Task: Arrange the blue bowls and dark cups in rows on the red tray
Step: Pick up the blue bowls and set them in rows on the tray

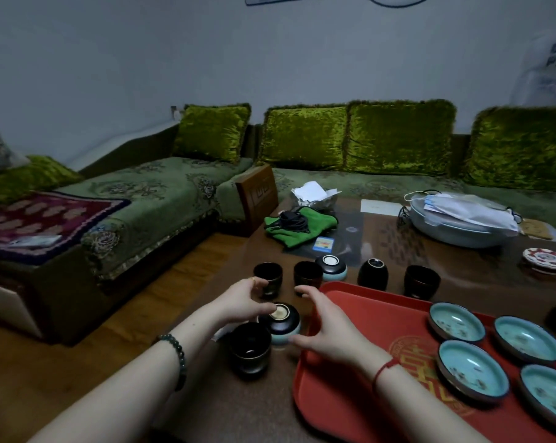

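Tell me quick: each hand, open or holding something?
Left hand: fingertips on the overturned dark blue-rimmed bowl; grip cannot be told.
Right hand: open, holding nothing.

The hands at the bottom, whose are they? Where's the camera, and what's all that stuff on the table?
There is no machine here: those are a person's own two hands. The camera sits on the person's head and looks down, so you see what they see. The left hand and the right hand are spread open on either side of an upside-down bowl on the brown table. Neither hand seems to grip it yet. Four blue bowls already lie on the red tray, towards its right side. Several dark cups stand on the table beside the tray. Farther back lies a green cloth.
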The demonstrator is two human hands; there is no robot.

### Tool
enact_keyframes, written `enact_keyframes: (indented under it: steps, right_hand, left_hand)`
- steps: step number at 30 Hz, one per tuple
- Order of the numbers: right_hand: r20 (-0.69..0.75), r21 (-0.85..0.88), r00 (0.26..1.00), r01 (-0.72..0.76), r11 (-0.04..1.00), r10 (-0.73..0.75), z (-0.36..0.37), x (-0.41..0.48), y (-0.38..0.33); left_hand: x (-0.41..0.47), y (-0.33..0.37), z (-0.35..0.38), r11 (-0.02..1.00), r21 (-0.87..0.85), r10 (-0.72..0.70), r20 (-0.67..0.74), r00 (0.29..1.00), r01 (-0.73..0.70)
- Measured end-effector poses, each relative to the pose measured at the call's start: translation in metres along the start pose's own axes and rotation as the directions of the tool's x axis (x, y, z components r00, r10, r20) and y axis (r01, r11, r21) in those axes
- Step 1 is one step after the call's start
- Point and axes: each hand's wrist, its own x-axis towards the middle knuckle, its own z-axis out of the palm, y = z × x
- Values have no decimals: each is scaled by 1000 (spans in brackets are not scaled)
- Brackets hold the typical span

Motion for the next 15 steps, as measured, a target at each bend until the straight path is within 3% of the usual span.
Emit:
enact_keyframes:
  steps: [7,11,15]
  right_hand:
    - [37,-89,994,-98,991,101,18,21,2]
    - [115,-124,981,-144,982,158,24,25,3]
    - [94,-148,985,-132,980,147,24,26,3]
  left_hand:
    - [5,-20,-1,998,-51,38,174,984,-30]
    - [7,-24,-1,994,-66,103,210,972,-91]
    - [5,-24,0,985,-98,159,242,957,-139]
